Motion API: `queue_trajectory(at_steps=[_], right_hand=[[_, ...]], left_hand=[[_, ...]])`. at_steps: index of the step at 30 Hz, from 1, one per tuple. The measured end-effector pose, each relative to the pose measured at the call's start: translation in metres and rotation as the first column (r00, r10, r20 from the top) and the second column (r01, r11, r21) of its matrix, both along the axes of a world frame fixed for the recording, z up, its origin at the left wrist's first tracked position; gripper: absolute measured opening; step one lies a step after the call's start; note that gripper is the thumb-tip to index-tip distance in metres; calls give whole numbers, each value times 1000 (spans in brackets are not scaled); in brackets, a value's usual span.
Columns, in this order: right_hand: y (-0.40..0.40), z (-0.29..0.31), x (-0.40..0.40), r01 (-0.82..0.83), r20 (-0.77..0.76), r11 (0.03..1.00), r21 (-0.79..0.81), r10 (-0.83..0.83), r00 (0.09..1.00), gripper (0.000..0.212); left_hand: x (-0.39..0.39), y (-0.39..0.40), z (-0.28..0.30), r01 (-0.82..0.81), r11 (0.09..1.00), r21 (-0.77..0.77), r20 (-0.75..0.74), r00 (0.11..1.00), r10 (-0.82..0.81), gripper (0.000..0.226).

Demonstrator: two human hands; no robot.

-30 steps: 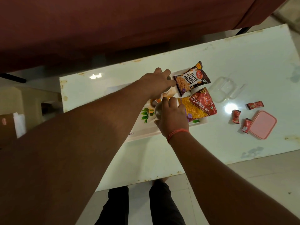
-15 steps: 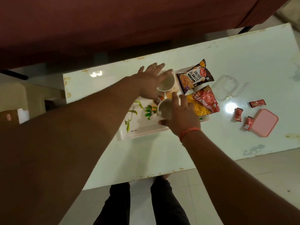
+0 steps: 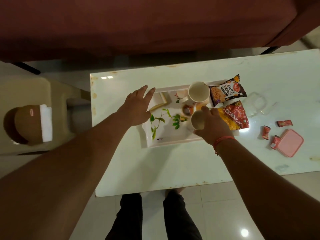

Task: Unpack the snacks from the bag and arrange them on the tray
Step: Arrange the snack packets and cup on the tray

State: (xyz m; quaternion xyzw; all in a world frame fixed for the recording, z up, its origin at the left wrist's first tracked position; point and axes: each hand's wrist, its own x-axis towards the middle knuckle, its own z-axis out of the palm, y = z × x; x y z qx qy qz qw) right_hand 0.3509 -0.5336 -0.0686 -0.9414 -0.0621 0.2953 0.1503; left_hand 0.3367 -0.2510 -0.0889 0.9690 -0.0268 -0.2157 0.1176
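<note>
A white tray printed with leaves lies on the white table. On its far right corner stand a paper cup and a dark pack of salted peanuts. A red and yellow snack pack lies at the tray's right end. My right hand grips a second paper cup on the tray, just left of that pack. My left hand hovers over the tray's left end with fingers spread, holding nothing.
Right of the tray lie a clear plastic container, three small red sachets and a pink lid. A beige chair with a brown bag stands left of the table. A dark red sofa runs along the far side.
My left hand has let go of the far cup and drawn back leftward to the tray's left end. My right hand keeps its grip on the near cup.
</note>
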Motion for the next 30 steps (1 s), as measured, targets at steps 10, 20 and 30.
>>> queue_trajectory(at_steps=[10, 20, 30], right_hand=[[35, 19, 80, -183, 72, 978, -100, 191, 979, 94], [41, 2, 98, -410, 13, 863, -294, 433, 902, 62], [39, 2, 99, -491, -17, 785, -378, 525, 851, 66]], left_hand=[[-9, 3, -7, 7, 999, 38, 39, 999, -9, 90], [-12, -14, -15, -72, 995, 69, 81, 995, 66, 89], [-21, -7, -14, -103, 991, 83, 91, 991, 95, 89]])
